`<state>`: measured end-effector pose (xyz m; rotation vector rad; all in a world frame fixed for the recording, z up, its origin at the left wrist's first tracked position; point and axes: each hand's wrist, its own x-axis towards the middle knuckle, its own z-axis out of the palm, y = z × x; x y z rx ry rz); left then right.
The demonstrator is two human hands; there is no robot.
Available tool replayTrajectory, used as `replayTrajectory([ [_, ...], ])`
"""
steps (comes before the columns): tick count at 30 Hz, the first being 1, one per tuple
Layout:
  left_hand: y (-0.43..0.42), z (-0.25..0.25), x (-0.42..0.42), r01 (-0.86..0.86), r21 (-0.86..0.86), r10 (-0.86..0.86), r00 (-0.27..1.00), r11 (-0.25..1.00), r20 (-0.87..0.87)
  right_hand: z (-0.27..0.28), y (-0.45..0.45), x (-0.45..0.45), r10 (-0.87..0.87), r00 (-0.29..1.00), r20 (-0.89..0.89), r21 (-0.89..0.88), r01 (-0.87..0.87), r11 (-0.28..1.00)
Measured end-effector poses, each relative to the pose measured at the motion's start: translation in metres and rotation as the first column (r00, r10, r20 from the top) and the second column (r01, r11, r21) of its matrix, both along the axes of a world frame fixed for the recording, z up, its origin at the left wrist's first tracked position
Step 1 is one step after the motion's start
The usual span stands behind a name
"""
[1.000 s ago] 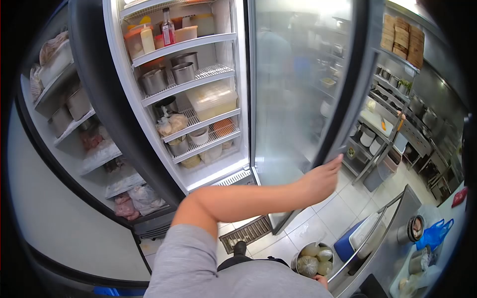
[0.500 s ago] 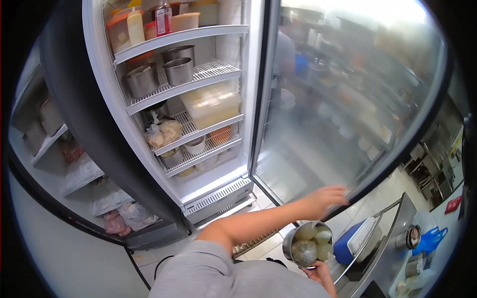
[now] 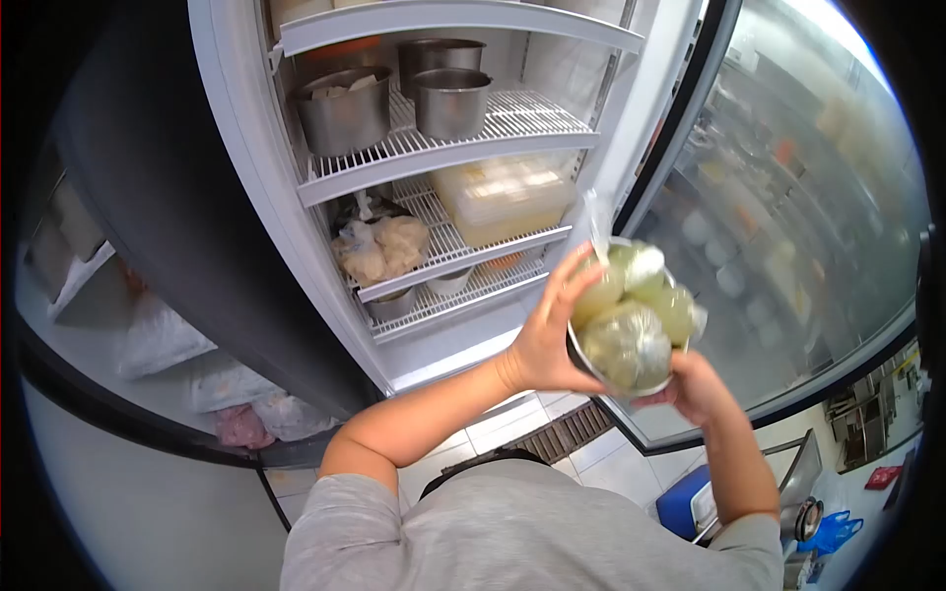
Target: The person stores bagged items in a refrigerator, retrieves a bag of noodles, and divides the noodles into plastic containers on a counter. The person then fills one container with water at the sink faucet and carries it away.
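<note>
By the left hand [image 3: 542,347] and right hand [image 3: 698,387], the pot [image 3: 575,349] of filled bags [image 3: 625,345] is now gripped and raised before the open fridge [image 3: 271,197]; the glass door [image 3: 788,276] is no longer held, neither hand being spare.

Brightly lit fridge [image 3: 557,74], glare atop hazy glass door [image 3: 778,266], black-rimmed fisheye distortion

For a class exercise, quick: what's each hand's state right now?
Left hand: holding the metal pot of filled plastic bags.
Right hand: also holding the metal pot.
</note>
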<state>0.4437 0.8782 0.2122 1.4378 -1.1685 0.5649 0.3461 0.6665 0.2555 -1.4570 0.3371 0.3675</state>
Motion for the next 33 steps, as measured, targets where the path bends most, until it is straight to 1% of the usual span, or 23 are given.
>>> replayTrajectory([
  [2,0.006,0.024,0.033,-0.074,-0.071,0.081,0.992,0.995,0.096,0.026,0.006,0.037,0.057,0.991,0.119,-0.051,-0.051,0.997],
  [4,0.008,0.050,0.069,-0.146,-0.135,0.173,0.963,0.980,0.208,0.042,0.005,0.076,0.065,0.974,0.218,-0.074,-0.050,0.996],
  [5,0.007,0.062,0.085,-0.159,-0.162,0.192,0.957,0.974,0.216,0.052,0.007,0.095,0.101,0.960,0.262,-0.091,-0.080,0.993],
  [7,0.006,0.084,0.116,-0.195,-0.207,0.240,0.944,0.959,0.224,0.066,0.009,0.132,0.081,0.935,0.346,-0.127,-0.038,0.991],
  [9,0.006,0.099,0.151,-0.290,-0.222,0.346,0.896,0.931,0.279,0.075,0.010,0.170,0.088,0.887,0.454,-0.131,-0.032,0.991],
  [11,0.002,0.107,0.180,-0.359,-0.243,0.417,0.871,0.901,0.259,0.085,0.011,0.205,0.109,0.854,0.509,-0.185,-0.015,0.983],
  [13,-0.002,0.112,0.206,-0.418,-0.253,0.474,0.851,0.873,0.227,0.088,0.010,0.238,0.113,0.821,0.559,-0.180,-0.013,0.984],
  [14,-0.005,0.112,0.216,-0.425,-0.251,0.477,0.853,0.870,0.210,0.085,0.010,0.253,0.093,0.788,0.609,-0.223,0.058,0.973],
  [15,-0.009,0.114,0.225,-0.495,-0.244,0.539,0.824,0.834,0.173,0.084,0.011,0.266,0.072,0.748,0.659,-0.258,0.135,0.957],
  [16,-0.016,0.114,0.233,-0.559,-0.233,0.595,0.793,0.796,0.133,0.084,0.020,0.272,0.041,0.623,0.781,-0.286,0.299,0.910],
  [17,-0.022,0.112,0.240,-0.618,-0.216,0.645,0.759,0.756,0.089,0.082,0.022,0.288,0.093,0.469,0.878,-0.270,0.326,0.906],
  [18,-0.023,0.114,0.242,-0.615,-0.162,0.623,0.782,0.772,-0.007,0.080,0.033,0.298,0.132,0.358,0.924,-0.295,0.448,0.844],
  [19,-0.022,0.112,0.240,-0.629,-0.141,0.619,0.777,0.764,-0.111,0.079,0.042,0.306,0.184,0.248,0.951,-0.296,0.565,0.770],
  [20,-0.020,0.102,0.237,-0.604,-0.110,0.595,0.797,0.789,-0.106,0.078,0.043,0.314,0.175,0.335,0.926,-0.356,0.619,0.700],
  [21,-0.017,0.092,0.231,-0.580,-0.081,0.572,0.814,0.811,-0.099,0.075,0.040,0.325,0.209,0.300,0.931,-0.362,0.675,0.643],
  [23,-0.018,0.071,0.199,-0.540,0.046,0.541,0.841,0.840,0.005,0.063,0.036,0.355,0.275,0.225,0.935,-0.343,0.778,0.527],
  [24,-0.017,0.066,0.181,-0.515,0.118,0.514,0.857,0.849,0.045,0.060,0.034,0.365,0.314,0.273,0.909,-0.395,0.804,0.444],
  [25,-0.016,0.061,0.165,-0.487,0.188,0.481,0.873,0.853,0.082,0.065,0.035,0.373,0.304,0.438,0.846,-0.531,0.748,0.398],
  [27,-0.008,0.046,0.147,-0.376,0.325,0.391,0.920,0.868,0.020,0.081,0.039,0.394,0.258,0.719,0.646,-0.759,0.570,0.314],
  [28,-0.003,0.040,0.139,-0.375,0.341,0.406,0.914,0.862,-0.021,0.074,0.037,0.416,0.305,0.681,0.666,-0.746,0.614,0.257],
  [31,0.015,0.028,0.115,-0.408,0.373,0.483,0.865,0.833,-0.135,0.083,0.040,0.457,0.521,0.557,0.647,-0.726,0.659,0.197],
  [33,0.027,0.029,0.106,-0.464,0.373,0.554,0.812,0.803,-0.184,0.103,0.067,0.467,0.615,0.448,0.649,-0.729,0.599,0.332],
])
